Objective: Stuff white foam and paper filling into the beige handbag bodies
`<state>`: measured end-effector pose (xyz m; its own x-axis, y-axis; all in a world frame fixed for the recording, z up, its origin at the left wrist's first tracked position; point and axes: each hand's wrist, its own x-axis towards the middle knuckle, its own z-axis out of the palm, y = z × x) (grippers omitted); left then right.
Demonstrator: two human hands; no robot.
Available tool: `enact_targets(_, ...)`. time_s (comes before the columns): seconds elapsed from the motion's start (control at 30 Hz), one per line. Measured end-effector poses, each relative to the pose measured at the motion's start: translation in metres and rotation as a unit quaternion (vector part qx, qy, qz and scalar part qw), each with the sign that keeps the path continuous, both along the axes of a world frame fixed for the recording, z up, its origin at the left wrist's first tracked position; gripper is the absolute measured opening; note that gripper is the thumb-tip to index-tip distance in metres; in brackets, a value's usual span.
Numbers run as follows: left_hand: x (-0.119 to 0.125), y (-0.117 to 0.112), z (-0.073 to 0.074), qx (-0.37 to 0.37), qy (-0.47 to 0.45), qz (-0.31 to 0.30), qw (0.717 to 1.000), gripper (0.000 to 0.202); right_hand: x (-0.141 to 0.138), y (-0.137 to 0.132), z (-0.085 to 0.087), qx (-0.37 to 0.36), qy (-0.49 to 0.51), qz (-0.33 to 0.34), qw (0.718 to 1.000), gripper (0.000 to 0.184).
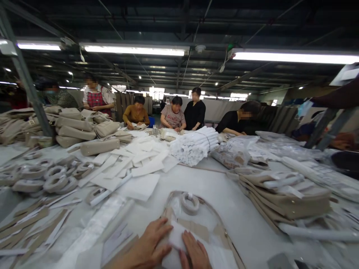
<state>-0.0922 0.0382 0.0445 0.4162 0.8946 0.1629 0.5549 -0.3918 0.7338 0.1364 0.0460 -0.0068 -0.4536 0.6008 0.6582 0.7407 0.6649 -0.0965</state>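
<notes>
My left hand (150,244) and my right hand (195,252) lie at the bottom middle of the head view, both pressed on a white sheet of wrapping paper (176,239). The paper sits on a beige bag (196,220) inside a clear plastic cover on the white table (238,213). A rolled beige strap (190,203) lies on the bag just beyond my fingers. The left hand's fingers curl over the paper's edge; the right hand's fingers lie flat and together on it.
Coiled straps (53,179) and white sheets (134,160) cover the left side. A bundle of white paper rolls (196,145) lies at the centre, stacked beige bags (288,198) at the right and more bags (75,129) at the back left. Several people sit along the far edge.
</notes>
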Motion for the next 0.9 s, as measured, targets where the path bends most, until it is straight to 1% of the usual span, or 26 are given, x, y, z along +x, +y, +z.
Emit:
enact_targets(0.07,0.004,-0.016,-0.013,-0.021,-0.018,0.046,0.999,0.044,-0.004,-0.011,0.01,-0.039,-0.009,-0.019,0.999,0.038)
enact_targets(0.1,0.007,-0.022,-0.019,-0.02,-0.032,0.069,0.997,0.041,-0.006,-0.016,0.015,-0.059,-0.009,-0.026,0.998,0.037)
enact_targets(0.17,0.014,-0.03,-0.028,-0.011,-0.058,0.096,0.994,0.04,-0.008,-0.024,0.021,-0.085,-0.006,-0.024,0.996,0.035)
enact_targets(0.23,0.019,-0.037,-0.034,-0.007,-0.078,0.117,0.99,0.039,-0.008,-0.029,0.022,-0.096,-0.006,-0.006,0.995,0.035)
enact_targets(0.3,0.021,-0.043,-0.039,-0.008,-0.093,0.135,0.986,0.039,-0.007,-0.031,0.02,-0.097,-0.014,0.01,0.995,0.036)
enact_targets(0.37,0.021,-0.046,-0.042,-0.011,-0.1,0.142,0.985,0.038,-0.006,-0.031,0.017,-0.09,-0.029,0.019,0.995,0.036)
enact_targets(0.47,0.018,-0.047,-0.05,-0.02,-0.097,0.131,0.986,0.038,-0.008,-0.03,0.014,-0.088,-0.065,0.025,0.994,0.035)
enact_targets(0.57,0.013,-0.044,-0.06,-0.012,-0.076,0.115,0.99,0.038,-0.012,-0.031,0.019,-0.118,-0.11,0.031,0.986,0.04)
enact_targets(0.63,0.009,-0.043,-0.063,-0.002,-0.045,0.109,0.993,0.038,-0.016,-0.032,0.025,-0.144,-0.126,0.031,0.981,0.043)
enact_targets(0.7,0.007,-0.042,-0.057,0.02,0.014,0.114,0.993,0.037,-0.019,-0.034,0.032,-0.169,-0.119,0.025,0.978,0.044)
enact_targets(0.77,0.006,-0.042,-0.043,0.073,0.098,0.118,0.985,0.038,-0.022,-0.035,0.038,-0.19,-0.098,0.011,0.977,0.042)
enact_targets(0.83,0.008,-0.04,-0.027,0.147,0.176,0.099,0.968,0.051,-0.024,-0.038,0.04,-0.207,-0.083,-0.003,0.975,0.04)
enact_targets(0.9,0.012,-0.037,-0.016,0.202,0.224,0.048,0.952,0.073,-0.025,-0.041,0.039,-0.221,-0.077,-0.005,0.972,0.041)
